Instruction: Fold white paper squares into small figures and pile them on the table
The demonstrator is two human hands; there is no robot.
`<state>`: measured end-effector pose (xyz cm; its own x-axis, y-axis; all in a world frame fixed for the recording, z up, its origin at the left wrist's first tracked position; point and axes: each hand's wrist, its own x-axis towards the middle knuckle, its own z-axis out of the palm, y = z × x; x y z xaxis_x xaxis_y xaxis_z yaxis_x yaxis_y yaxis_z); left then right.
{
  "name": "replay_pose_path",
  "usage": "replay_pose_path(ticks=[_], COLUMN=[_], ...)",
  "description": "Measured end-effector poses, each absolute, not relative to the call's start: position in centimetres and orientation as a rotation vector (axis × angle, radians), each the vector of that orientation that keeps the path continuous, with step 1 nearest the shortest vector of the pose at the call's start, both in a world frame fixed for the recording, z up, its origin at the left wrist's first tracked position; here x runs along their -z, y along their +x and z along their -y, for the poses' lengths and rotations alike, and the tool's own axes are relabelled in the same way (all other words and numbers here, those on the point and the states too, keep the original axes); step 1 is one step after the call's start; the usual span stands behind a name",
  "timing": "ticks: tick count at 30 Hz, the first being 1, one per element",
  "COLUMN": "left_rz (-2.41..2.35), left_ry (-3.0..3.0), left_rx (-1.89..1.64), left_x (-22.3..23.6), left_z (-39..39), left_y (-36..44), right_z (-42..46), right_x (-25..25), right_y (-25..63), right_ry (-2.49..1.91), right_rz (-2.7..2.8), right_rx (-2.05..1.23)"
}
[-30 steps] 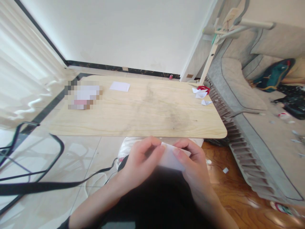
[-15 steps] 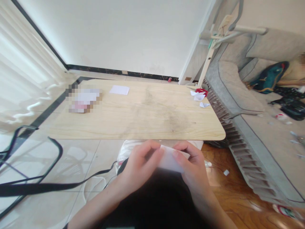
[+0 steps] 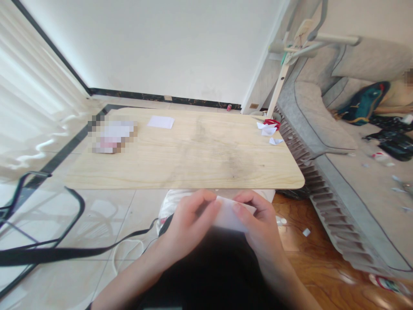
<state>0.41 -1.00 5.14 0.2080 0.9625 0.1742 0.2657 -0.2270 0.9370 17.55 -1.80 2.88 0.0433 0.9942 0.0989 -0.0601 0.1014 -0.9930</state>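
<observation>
Between my two hands, just in front of the table's near edge, is a piece of white paper (image 3: 228,218) that looks folded. My left hand (image 3: 195,215) pinches its left side, thumb on top and fingers behind. On the right side my right hand (image 3: 258,219) grips it the same way, the thumb lying on the face of the paper. The fingers under the sheet are hidden. On the wooden table (image 3: 167,165), small folded white paper shapes (image 3: 268,130) lie at the far right by a red-handled tool (image 3: 272,124). Flat white paper (image 3: 160,122) rests at the back left.
A blurred-out white and pink item (image 3: 114,135) lies on the table's left end. A grey sofa (image 3: 322,103) with a teal bag (image 3: 364,103) stands to the right, and a person sits at its far end. A black metal frame (image 3: 72,215) and strap are at left.
Both hands keep their hold on the paper, almost unmoved. The whole view has shifted very slightly.
</observation>
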Motion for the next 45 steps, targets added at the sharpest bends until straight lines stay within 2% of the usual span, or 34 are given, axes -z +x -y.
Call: replay_pose_path(ticks=[45], left_rz=[-1.216], left_ry=[1.624], left_rx=[-1.019], left_x=[-5.32], left_z=[0.73], left_y=[0.62], right_z=[1.68], right_x=[-3.04], right_y=[17.36], right_ry=[-1.227], right_rz=[1.196], right_rx=[-1.078])
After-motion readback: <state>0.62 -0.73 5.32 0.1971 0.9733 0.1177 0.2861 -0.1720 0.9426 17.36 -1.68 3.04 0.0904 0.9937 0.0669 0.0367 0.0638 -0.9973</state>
